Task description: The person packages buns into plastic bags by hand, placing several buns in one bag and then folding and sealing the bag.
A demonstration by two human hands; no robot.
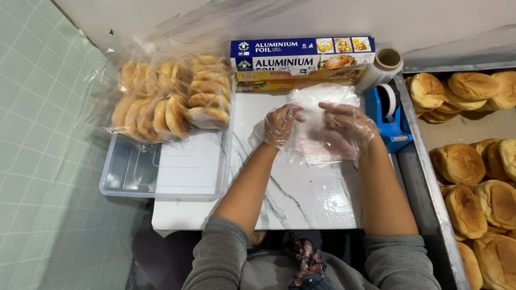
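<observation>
My left hand [280, 124] and my right hand [348, 127] both wear thin clear plastic gloves. Between them lies a stack of clear plastic bags [318, 140] on the white marble board [293, 198]. Each hand's fingers pinch the top bag of the stack near its upper middle. The fingers of both hands are bent toward each other, about a hand's width apart.
A clear plastic tub [161, 172] at the left holds several bagged buns [171, 102]. A blue foil box [302, 56] and a cling-film roll [382, 65] lie at the back. A blue tape dispenser [391, 115] stands right of the bags. Metal trays of loose buns [473, 177] fill the right side.
</observation>
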